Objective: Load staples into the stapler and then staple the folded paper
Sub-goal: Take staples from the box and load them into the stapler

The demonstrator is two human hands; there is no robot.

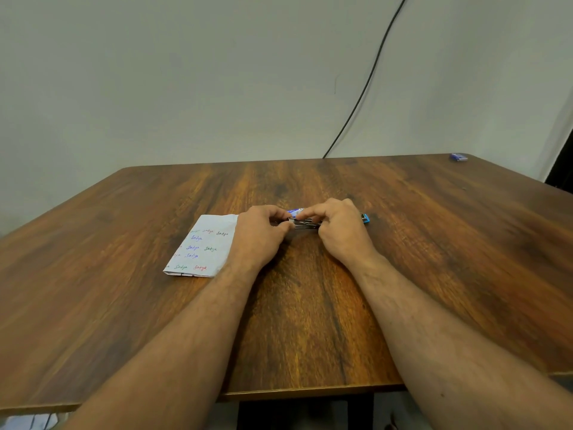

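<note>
both hands are bunched over the stapler [305,224] mid-table. left hand [260,235] has its fingers curled in and pinching the left end of the metal part, right hand [339,228] is curled over the right side with the fingertips pressing or pinching at the top. honestly can't tell if a staple strip is between the fingers, too small and covered up. a blue tip of the stapler pokes out past the right hand, and a bit of blue and white, maybe a staple box, shows just behind the fingers.

progress wise i'd say we're in the loading bit, magazine looks exposed and they're fiddling with it. whether staples are in yet, no idea. stapling looks not yet done, since the folded paper [203,246] just lies flat on the left, touching or slipping under the left hand, with coloured handwriting all over it.

surface is a big dark wood-grain table [310,321], shiny-ish. plain pale wall [186,72] behind it, a black cable [369,79] running down it behind the far edge. small blue box [459,157] sits way off at the far right corner.
</note>
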